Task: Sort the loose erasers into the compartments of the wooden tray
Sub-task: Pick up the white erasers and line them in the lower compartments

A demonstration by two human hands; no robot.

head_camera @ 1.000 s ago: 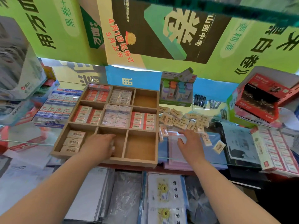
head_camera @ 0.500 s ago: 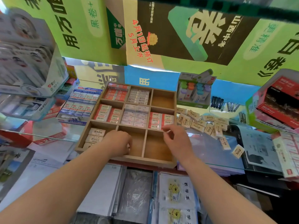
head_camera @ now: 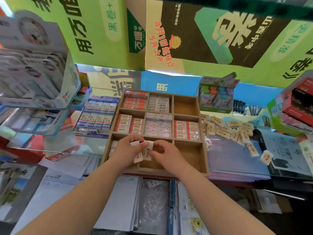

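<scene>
A few cream erasers (head_camera: 143, 152) are held over the near middle compartment of the wooden tray (head_camera: 189, 156), probably to square them together before laying them in. The left hand (head_camera: 126, 150) and the right hand (head_camera: 166, 154) both pinch them with curled fingers (the loose pile (head_camera: 227, 130) lies on the glass, just right of the tray).

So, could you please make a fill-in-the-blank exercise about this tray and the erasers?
The left hand and right hand hold erasers over the ___ tray.
The tray has ___ compartments.
Its far right corner compartment is ___.
The loose erasers lie on the tray's ___ side.
Missing: wooden, nine, empty, right.
</scene>
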